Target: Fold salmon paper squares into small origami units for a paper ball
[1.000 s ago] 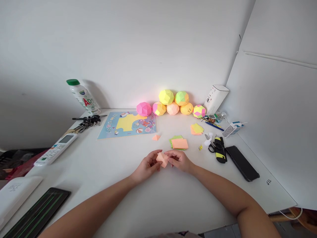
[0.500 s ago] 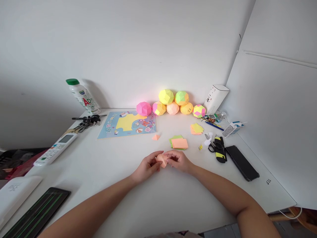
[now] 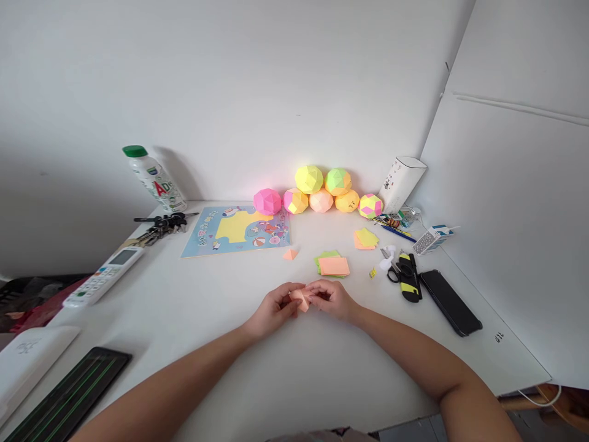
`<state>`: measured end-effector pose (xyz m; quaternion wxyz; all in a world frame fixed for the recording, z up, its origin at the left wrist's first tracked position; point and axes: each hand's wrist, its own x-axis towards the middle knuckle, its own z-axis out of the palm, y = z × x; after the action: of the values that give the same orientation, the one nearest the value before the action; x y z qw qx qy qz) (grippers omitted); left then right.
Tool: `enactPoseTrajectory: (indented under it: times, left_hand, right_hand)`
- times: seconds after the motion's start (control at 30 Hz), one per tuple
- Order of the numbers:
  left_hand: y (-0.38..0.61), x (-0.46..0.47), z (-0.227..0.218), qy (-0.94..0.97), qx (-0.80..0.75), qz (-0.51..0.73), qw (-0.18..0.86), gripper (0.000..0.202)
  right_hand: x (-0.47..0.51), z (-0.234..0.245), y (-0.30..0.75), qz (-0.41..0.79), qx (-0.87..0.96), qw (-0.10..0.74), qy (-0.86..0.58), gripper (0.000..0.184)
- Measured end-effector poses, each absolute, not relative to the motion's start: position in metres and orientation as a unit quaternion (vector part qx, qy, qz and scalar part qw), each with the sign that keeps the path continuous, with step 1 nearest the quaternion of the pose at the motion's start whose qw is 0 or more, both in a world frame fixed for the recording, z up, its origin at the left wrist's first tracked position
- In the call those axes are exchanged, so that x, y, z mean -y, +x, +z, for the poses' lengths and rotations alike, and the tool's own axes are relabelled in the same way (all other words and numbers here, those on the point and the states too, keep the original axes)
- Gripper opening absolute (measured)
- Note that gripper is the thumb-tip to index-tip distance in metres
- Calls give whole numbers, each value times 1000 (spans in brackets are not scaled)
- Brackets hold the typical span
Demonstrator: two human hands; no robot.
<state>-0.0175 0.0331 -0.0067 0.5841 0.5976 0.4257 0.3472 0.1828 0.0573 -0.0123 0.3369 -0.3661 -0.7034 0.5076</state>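
Note:
Between my two hands is a small piece of folded peach paper [image 3: 302, 300], creased and partly covered by fingers. My left hand [image 3: 279, 308] pinches its left side with thumb and fingers. On its right side my right hand [image 3: 332, 297] grips it the same way. Just beyond the hands lies a stack of peach and green paper squares [image 3: 334, 266]. A little folded peach paper piece [image 3: 290, 254] rests to the left of that stack. Farther back on the right are yellow and orange paper sheets [image 3: 365, 238].
Several faceted paper balls [image 3: 321, 201] are piled against the wall. At left stand a bottle [image 3: 155, 181], keys, a remote [image 3: 103, 276] and a blue picture pad [image 3: 202, 242]. At right lie scissors [image 3: 394, 274], a yellow-black cutter [image 3: 408, 285], a black phone [image 3: 451, 302] and a small box [image 3: 432, 239].
The fingers of my right hand have shifted slightly left over the peach paper, covering more of its upper edge. Everything else stays in place.

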Motion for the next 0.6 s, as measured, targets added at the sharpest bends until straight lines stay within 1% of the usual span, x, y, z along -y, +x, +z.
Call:
enactPoseTrajectory:
  times: [0.17, 0.6]
  left_hand:
    - [-17, -34, -6, 608, -407, 354, 583, 36]
    - [-18, -36, -12, 612, -374, 359, 597, 30]
  right_hand:
    - [-57, -11, 182, 497, 709, 339, -367, 22]
    - [-56, -5, 180, 498, 711, 339, -362, 23]
